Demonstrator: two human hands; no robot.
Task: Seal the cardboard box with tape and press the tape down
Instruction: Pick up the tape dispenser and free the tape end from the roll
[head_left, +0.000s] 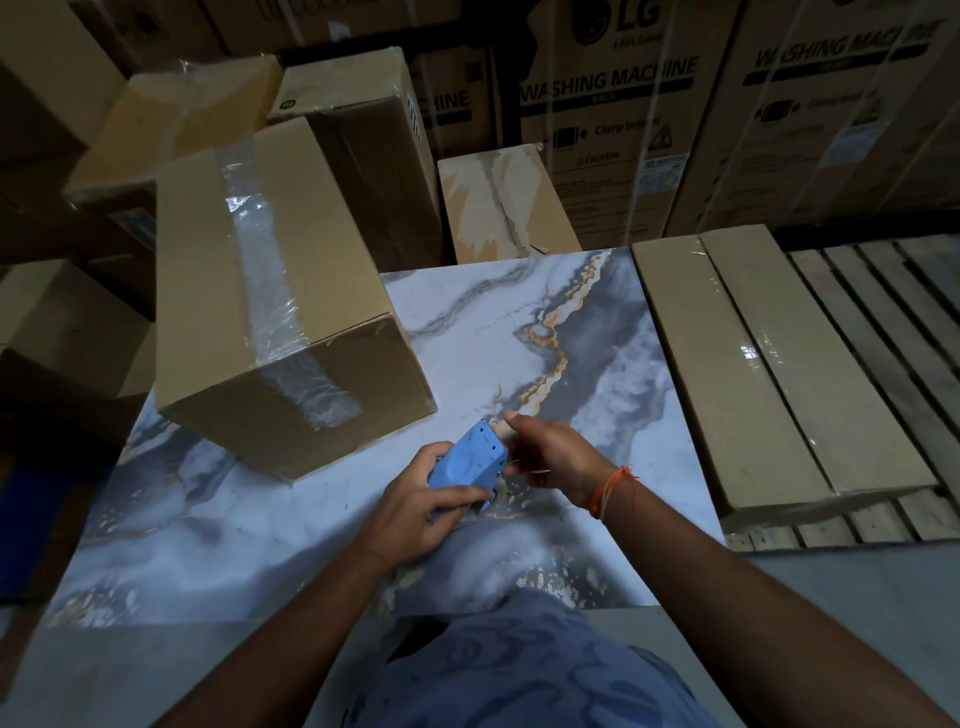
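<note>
Looks like our box (270, 291) already has tape (270, 291) along top and down the end. Left hand (415, 499) grips the dispenser (467, 465), right hand (553, 457) pinches its tip; pressing down probably remains.

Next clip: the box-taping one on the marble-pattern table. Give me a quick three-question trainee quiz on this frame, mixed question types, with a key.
1. True or false: the cardboard box already has clear tape along its top seam and down the near end.
2. Which hand grips the blue tape dispenser by its body? A) left hand B) right hand
3. Fill in: the right hand's fingers are at the dispenser's ____ end, away from the person.

Key
1. True; a strip runs the length of the top and folds over the end.
2. A.
3. Far; whether they are pulling tape cannot be told.
</note>
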